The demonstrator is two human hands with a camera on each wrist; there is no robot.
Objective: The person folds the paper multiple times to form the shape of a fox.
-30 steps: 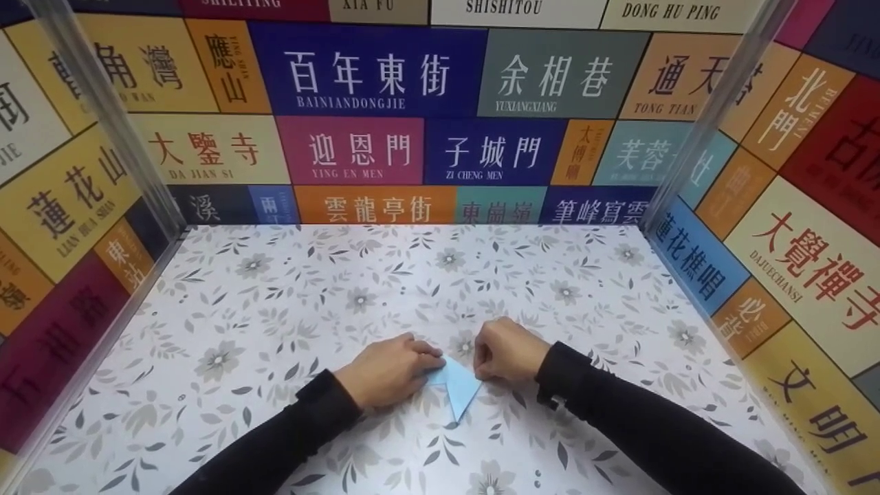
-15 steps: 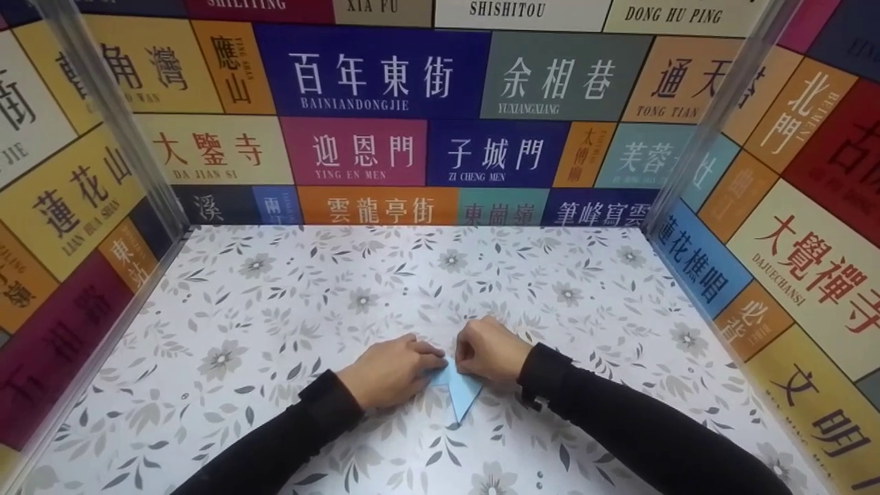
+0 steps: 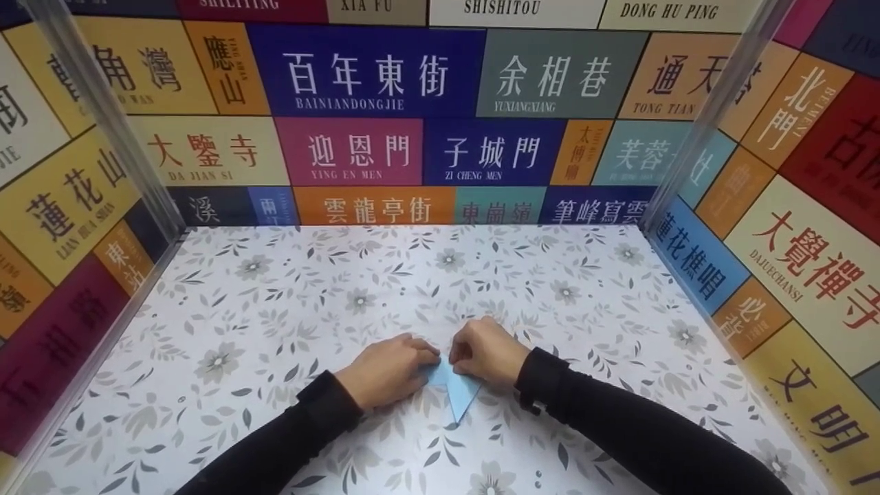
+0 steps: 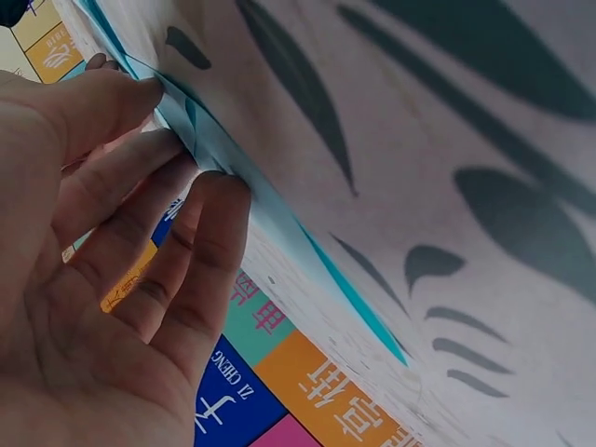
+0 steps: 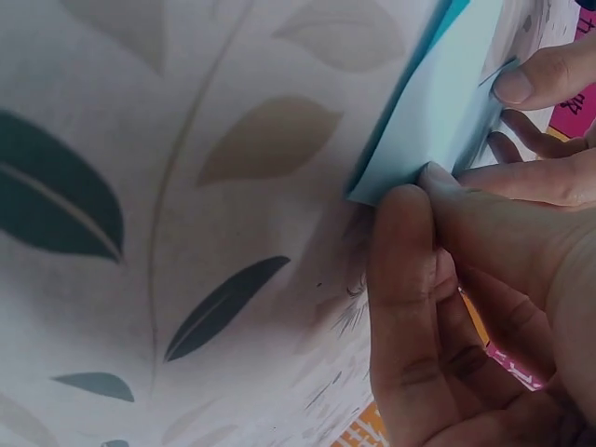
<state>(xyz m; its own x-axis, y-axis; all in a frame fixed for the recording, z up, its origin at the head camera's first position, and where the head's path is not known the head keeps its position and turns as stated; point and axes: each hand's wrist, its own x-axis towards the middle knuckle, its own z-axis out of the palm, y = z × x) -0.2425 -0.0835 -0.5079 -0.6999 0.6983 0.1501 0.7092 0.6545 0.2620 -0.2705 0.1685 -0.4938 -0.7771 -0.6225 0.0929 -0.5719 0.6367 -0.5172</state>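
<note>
A folded piece of light blue paper (image 3: 462, 396) lies on the table, one sharp point toward the person. My left hand (image 3: 390, 371) holds down its left part; in the left wrist view the thumb (image 4: 130, 98) and bent fingertips meet along the paper's edge. At the upper right edge, the right hand (image 3: 489, 354) pinches the paper between thumb and forefinger, close beside the left fingertips. The right wrist view shows this pinch on the blue paper (image 5: 433, 112), with the left thumb (image 5: 517, 86) just beyond. Both hands partly cover the paper.
A white cloth (image 3: 357, 261) with grey flowers and leaves covers the table. Colourful panels (image 3: 364, 72) printed with Chinese characters stand at the back and both sides. Clear upright strips (image 3: 708, 113) mark the corners. Dark sleeves (image 3: 639, 409) reach over the near table.
The right hand has slid left along the paper's upper edge, from its right corner to near the left fingers. The left hand has stayed in place, and the paper has hardly moved.
</note>
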